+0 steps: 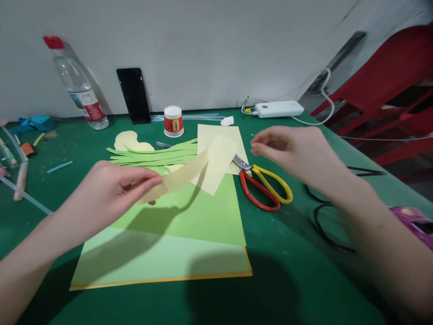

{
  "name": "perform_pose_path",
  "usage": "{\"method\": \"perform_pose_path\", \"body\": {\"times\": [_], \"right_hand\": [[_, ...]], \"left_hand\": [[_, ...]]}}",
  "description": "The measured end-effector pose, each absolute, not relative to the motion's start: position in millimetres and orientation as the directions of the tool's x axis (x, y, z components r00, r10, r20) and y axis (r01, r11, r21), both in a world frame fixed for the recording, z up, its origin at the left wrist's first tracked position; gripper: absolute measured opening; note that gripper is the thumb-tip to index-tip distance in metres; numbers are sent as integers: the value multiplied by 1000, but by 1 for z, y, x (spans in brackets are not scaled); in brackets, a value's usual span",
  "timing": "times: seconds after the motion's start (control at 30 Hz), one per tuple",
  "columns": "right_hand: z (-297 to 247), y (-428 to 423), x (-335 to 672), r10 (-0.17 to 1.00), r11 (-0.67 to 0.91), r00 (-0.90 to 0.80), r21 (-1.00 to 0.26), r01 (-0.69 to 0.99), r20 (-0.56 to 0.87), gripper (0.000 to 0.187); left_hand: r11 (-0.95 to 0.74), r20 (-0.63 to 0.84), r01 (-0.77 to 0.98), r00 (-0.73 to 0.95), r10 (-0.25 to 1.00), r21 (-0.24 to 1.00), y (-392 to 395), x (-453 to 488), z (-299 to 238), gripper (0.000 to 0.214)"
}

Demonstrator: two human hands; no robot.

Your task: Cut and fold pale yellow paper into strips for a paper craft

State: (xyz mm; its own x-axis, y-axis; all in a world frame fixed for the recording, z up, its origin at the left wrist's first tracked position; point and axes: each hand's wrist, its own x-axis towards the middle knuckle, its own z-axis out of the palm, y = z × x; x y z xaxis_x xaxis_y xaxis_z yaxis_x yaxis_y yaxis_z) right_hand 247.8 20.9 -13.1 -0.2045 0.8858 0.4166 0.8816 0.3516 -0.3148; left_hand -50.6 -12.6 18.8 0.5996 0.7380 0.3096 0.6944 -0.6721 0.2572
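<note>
My left hand (118, 189) is closed in a pinch on a pale yellow paper strip (184, 175), which slants up to the right above the green paper (203, 214). My right hand (294, 146) is loosely curled in the air, thumb and fingertips a little apart, and nothing shows between them. Below it lie scissors (262, 189) with one red and one yellow handle. Their blade tips cannot be seen near the pale yellow paper pieces (219, 164). Several cut green strips (152, 155) lie behind my left hand, beside a rounded yellow cutout (130, 142).
Along the wall stand a water bottle (83, 90), a phone (133, 95) and a small red-and-white tub (173, 122). A white power strip (279, 109) with a cable lies at the back right. Black cord (318, 221) is near my right forearm; a red chair (382, 76) stands beyond the table.
</note>
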Motion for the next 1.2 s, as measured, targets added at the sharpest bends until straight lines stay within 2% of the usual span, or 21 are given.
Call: {"method": "perform_pose_path", "body": {"times": [0.03,0.07,0.17,0.3,0.43,0.63,0.77,0.97,1.2], "right_hand": [[-12,14,238,865,396,-226,-330,857,449,9],[-12,7,228,791,512,-272,-350,784,549,12],[-15,-16,195,656,729,-444,-361,581,610,15],[-26,-32,168,583,807,-475,-402,433,660,10],[-31,-34,156,583,811,-444,-462,358,680,9],[-26,-35,154,618,784,-410,-486,387,671,7],[-19,-32,164,645,754,-394,-464,465,655,9],[-15,-14,193,756,571,-210,-469,674,620,11],[-32,20,236,782,405,-42,-457,792,622,7]], "left_hand": [[-688,301,679,621,724,255,-15,-48,15,22],[-704,290,669,642,710,241,-17,-46,10,23],[-756,291,644,706,645,114,-27,-38,-5,28],[-782,374,621,737,563,-46,-41,-32,-14,19],[-775,417,618,744,522,-132,-47,-30,-12,10],[-770,467,613,741,483,-177,-53,-31,-12,12],[-716,490,671,698,522,-192,-58,-38,-4,14],[-631,541,750,621,567,-201,-58,-43,16,9],[-585,515,784,596,616,-207,-59,-47,18,11]]}}
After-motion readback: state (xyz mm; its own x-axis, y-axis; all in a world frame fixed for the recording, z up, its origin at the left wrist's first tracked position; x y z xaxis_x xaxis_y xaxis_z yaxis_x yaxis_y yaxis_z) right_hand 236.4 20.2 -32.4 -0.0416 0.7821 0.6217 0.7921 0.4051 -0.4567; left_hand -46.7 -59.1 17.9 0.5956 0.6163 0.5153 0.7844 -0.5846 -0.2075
